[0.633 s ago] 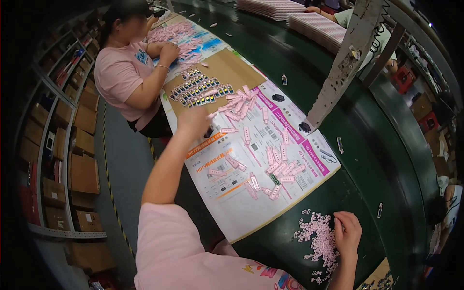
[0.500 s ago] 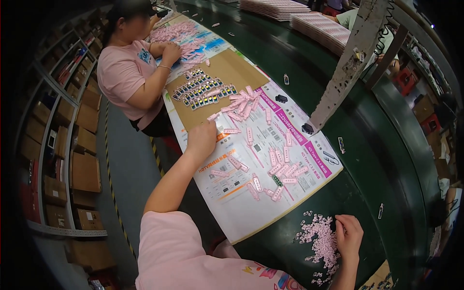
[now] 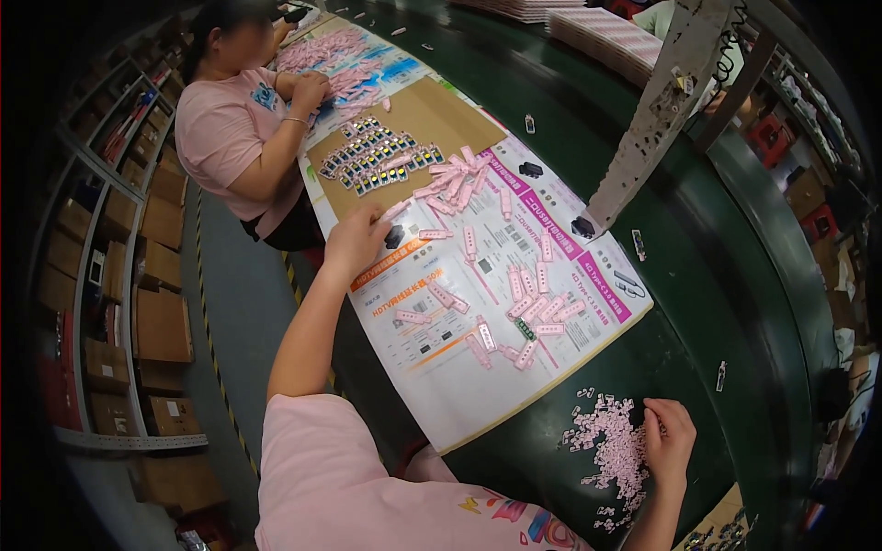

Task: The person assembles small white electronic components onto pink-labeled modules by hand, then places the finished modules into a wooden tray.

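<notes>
My left hand (image 3: 355, 241) is over the left edge of the printed sheet (image 3: 432, 395), its fingers curled together beside a slim pink casing (image 3: 396, 211). Whether something sits between those fingertips is hidden. Further along lie a heap of similar pink casings (image 3: 454, 184) and rows of small parts with dark and yellow faces (image 3: 378, 158) on brown cardboard (image 3: 441, 119). A looser cluster of pink casings (image 3: 542, 303) has a green circuit board (image 3: 525, 328) among it. My right hand (image 3: 669, 443), fingers bent inward, rests against a pile of tiny pink pieces (image 3: 617, 450); its fingertips show nothing I can name.
A co-worker in a pink shirt (image 3: 220, 138) handles pink casings (image 3: 322, 50) at the far left. A pale metal post (image 3: 643, 119) rises at the sheet's right edge. Single parts (image 3: 638, 244) lie on the dark green table (image 3: 684, 340). Shelves with cardboard boxes (image 3: 163, 326) line the left.
My left hand has drawn a little to the left, away from the casings on the sheet. The right hand stays by the tiny pieces. The whole view has shifted slightly.
</notes>
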A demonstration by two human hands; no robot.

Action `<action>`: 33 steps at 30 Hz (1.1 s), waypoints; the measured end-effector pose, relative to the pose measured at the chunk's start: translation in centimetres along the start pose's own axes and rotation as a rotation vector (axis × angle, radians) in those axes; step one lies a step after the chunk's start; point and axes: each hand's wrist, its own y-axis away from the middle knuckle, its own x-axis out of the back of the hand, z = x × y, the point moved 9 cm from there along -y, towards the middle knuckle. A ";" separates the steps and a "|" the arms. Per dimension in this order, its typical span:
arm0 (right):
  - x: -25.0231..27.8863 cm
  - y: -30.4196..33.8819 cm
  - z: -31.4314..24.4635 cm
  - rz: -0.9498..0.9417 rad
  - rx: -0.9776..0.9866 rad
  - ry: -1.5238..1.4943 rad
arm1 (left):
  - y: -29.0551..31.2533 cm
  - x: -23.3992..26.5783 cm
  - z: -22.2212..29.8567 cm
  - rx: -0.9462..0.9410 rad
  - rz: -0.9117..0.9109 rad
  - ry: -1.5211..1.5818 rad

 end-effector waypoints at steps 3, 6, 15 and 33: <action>-0.4 -0.6 -0.6 -0.008 0.017 -0.013 | -0.8 -1.6 0.3 -0.036 0.004 -0.111; -0.4 -1.0 -1.1 -0.009 0.024 -0.007 | -2.9 -3.0 1.4 -0.068 -0.197 -0.224; -0.3 -0.5 -0.8 -0.013 0.026 0.011 | -9.6 3.4 7.2 -0.208 0.170 0.118; -1.3 -1.2 -1.5 -0.084 -0.019 0.006 | -0.8 -5.3 13.7 -0.424 -0.010 0.394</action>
